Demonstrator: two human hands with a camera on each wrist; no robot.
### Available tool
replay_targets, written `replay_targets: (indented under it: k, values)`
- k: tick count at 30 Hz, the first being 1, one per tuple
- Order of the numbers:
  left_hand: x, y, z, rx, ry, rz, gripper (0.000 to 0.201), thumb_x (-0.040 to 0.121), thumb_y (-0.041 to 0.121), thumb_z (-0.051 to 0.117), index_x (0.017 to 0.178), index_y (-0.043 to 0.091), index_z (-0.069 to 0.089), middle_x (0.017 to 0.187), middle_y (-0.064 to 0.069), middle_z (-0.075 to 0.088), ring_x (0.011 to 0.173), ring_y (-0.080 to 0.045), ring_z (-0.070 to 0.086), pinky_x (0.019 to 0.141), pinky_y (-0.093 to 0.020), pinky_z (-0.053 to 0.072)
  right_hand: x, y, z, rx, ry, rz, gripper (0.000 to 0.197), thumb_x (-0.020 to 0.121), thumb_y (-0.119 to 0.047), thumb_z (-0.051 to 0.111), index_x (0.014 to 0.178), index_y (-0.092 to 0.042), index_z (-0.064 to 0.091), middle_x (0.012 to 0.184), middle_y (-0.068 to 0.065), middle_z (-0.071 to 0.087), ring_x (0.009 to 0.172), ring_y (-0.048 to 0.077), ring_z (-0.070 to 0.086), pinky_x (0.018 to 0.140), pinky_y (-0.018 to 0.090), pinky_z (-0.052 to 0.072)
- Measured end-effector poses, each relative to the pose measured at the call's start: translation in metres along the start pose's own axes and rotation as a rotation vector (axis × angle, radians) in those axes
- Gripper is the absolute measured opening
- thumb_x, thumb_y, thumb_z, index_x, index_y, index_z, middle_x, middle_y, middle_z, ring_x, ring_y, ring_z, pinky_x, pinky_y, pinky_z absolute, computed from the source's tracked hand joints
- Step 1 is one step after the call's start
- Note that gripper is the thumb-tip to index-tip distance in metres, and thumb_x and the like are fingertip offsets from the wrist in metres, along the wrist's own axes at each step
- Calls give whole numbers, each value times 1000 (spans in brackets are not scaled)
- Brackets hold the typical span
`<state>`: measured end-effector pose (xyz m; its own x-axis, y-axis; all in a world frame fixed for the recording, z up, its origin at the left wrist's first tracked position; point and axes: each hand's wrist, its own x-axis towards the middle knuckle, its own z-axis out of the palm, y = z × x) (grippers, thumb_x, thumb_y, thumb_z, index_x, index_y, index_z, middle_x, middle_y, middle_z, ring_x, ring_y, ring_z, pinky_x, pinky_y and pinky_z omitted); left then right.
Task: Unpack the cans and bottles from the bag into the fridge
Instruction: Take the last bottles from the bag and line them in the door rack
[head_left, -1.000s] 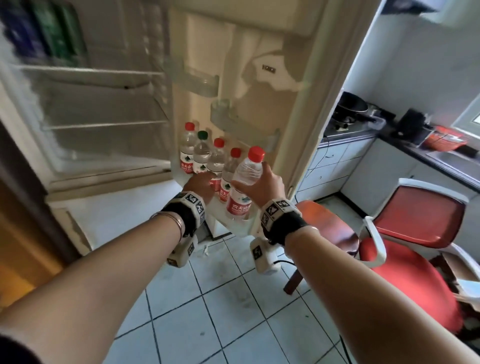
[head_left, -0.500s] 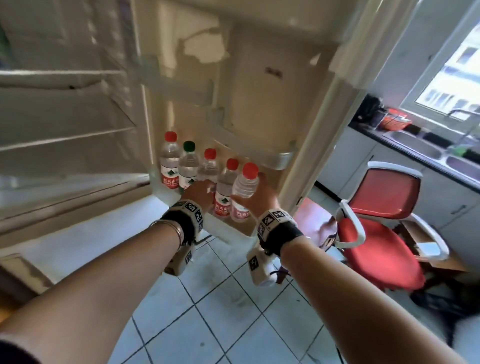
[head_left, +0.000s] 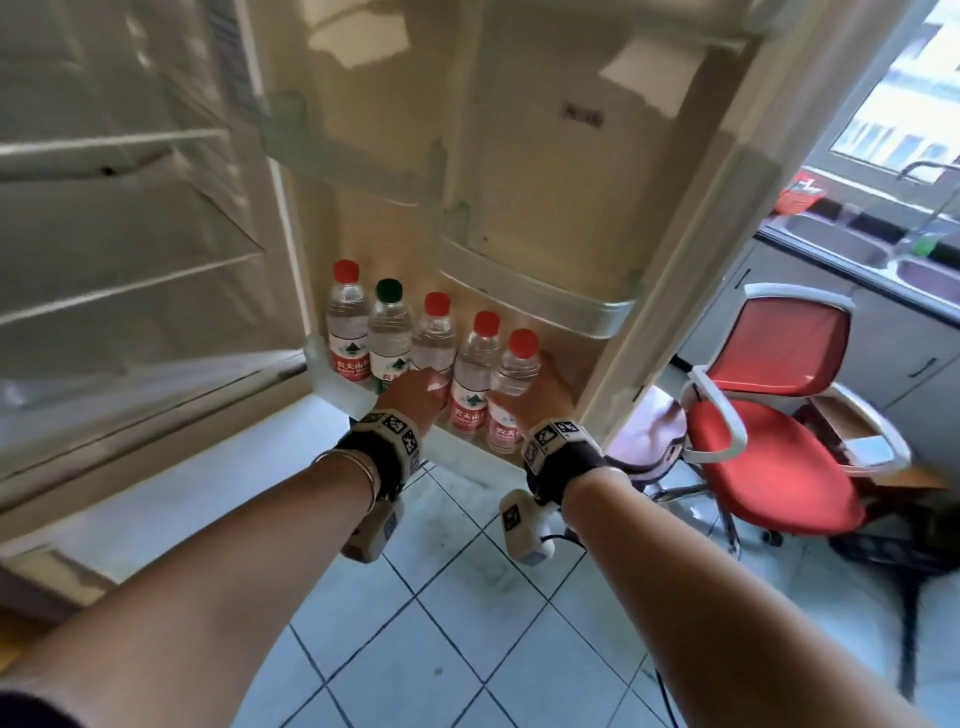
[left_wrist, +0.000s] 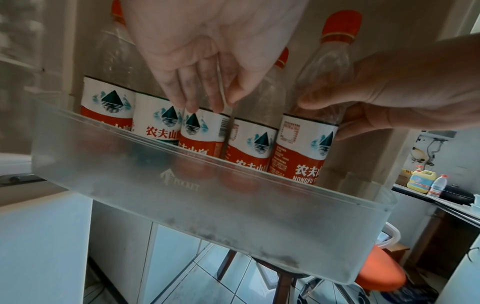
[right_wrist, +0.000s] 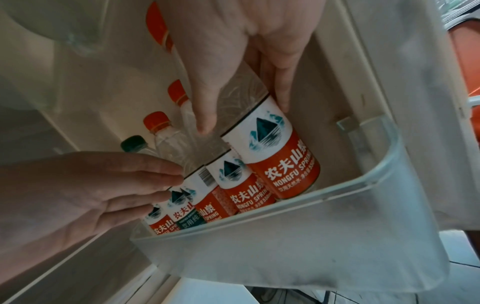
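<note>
The open fridge door's bottom shelf (head_left: 337, 387) (left_wrist: 207, 216) (right_wrist: 311, 246) holds several water bottles in a row, upright. My right hand (head_left: 545, 395) (left_wrist: 363, 107) (right_wrist: 244, 107) wraps its thumb and fingers round the rightmost red-capped bottle (head_left: 517, 369) (left_wrist: 303, 148) (right_wrist: 275, 156), whose base stands in the shelf. My left hand (head_left: 415, 389) (left_wrist: 200, 98) (right_wrist: 145, 179) lays straight fingers against the third bottle (head_left: 435, 338) (left_wrist: 200, 131), just right of the green-capped bottle (head_left: 388, 332). No bag shows in any view.
An upper door shelf (head_left: 535, 301) juts out just above the bottle caps. The fridge's inner shelves (head_left: 130, 208) lie to the left. A red chair (head_left: 769, 457) and a wooden stool (head_left: 649, 431) stand right of the door, with a counter and sink (head_left: 857, 249) behind.
My right hand has lowered the bottle into the door shelf at the right end of the row. My left hand stays against the third bottle. The head view has swung right.
</note>
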<state>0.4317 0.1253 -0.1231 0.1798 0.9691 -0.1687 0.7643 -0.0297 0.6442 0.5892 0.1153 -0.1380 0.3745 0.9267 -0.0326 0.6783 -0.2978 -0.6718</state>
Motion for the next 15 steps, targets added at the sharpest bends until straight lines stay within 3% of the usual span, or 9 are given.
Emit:
replay_targets:
  k: [5,9,15]
  values:
    - [10,-3,5,-14,9,1,33,95,12,40,124,9,57,133,-12,55,122,-25,51,103,-33,38,11,9,12,61,22,40,57,74,-30,78,118,-14,46,114,7,63,106,27,62,95,37,49]
    - [14,-4,8,-8,9,0,33,96,13,40,125,9,56,133,-11,55,122,-24,52,103,-33,38,19,20,22,60,27,66,64,71,-32,80,123,-14,46,119,6,61,111,25,59,97,32,46]
    - [21,-8,12,-18,5,-20,38,94,7,40,130,13,52,140,-8,49,128,-23,47,106,-31,35,36,29,22,-16,49,60,87,68,-37,80,136,-9,33,137,11,39,132,26,35,113,29,25]
